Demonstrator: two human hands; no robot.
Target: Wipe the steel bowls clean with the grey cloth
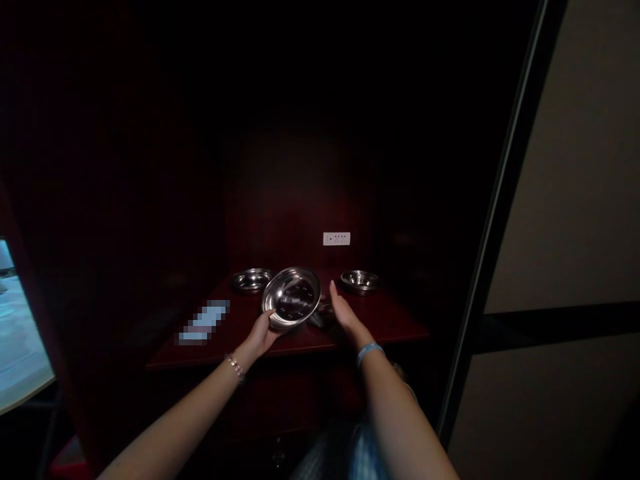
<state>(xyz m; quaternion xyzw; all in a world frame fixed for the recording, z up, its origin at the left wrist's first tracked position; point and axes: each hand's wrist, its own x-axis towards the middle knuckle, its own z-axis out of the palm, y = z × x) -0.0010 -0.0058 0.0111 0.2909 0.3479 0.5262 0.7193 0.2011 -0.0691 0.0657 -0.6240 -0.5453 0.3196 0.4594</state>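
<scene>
Precariously, left hand (261,335) grips tilted steel bowl (281,293) one-handed near front edge of table (395,325), right hand (346,316) open alongside; a thumb slip could drop it.

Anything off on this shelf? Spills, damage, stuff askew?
Nothing clearly wrong. The metal bowl is tilted, but the left hand holds it so. The metal dishes at left and right sit level on the red shelf; no visible spill. The pixelated patch on the left can't be judged.
</scene>
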